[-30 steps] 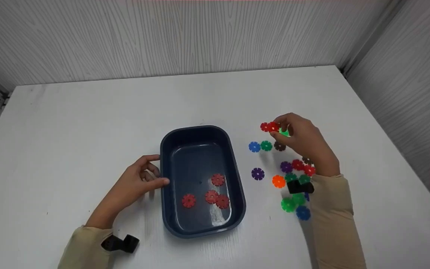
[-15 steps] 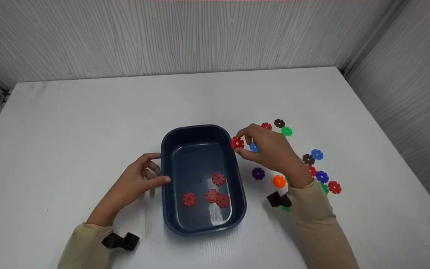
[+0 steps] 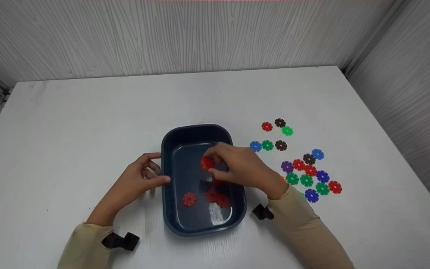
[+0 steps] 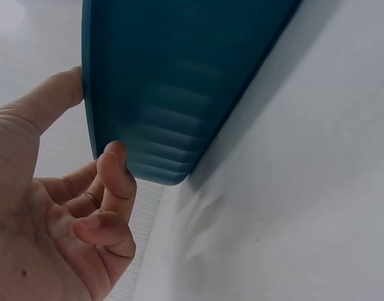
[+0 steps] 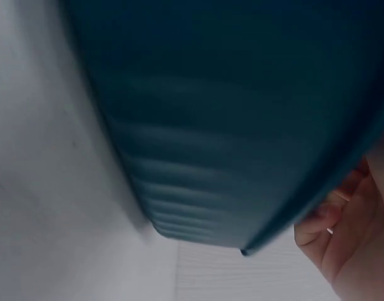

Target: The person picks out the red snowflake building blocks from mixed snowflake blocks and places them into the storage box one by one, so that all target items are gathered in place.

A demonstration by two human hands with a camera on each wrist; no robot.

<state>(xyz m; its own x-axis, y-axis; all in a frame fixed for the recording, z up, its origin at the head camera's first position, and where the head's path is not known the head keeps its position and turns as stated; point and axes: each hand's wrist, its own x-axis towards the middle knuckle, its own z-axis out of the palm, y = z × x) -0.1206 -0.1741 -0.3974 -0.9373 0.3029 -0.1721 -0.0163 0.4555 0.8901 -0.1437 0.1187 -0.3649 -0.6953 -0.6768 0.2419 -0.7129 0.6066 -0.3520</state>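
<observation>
A dark blue plastic tub (image 3: 166, 213) stands on the white table. My left hand (image 3: 134, 183) is at its left side, thumb tip on the rim and index fingertip touching the edge farther back. In the left wrist view the other fingers of the left hand (image 4: 85, 213) bend loosely beside the tub's outer wall (image 4: 166, 119). My right hand (image 3: 243, 166) reaches over the tub's right rim and pinches a red interlocking disc (image 3: 207, 163) between thumb and fingers. Several red discs (image 3: 189, 199) lie on the tub's floor below, one partly covered by the right hand.
Right of the tub, loose discs are spread on the table: a red disc (image 3: 267, 126), a brown disc (image 3: 281, 145), a blue disc (image 3: 317, 154), a green disc (image 3: 306, 180) and several more. The right forearm covers some. Wood-grain panels (image 3: 177, 37) border the table.
My right hand has moved left from the scattered discs to over the tub, carrying a red disc. The left hand and tub stay nearly where they were.
</observation>
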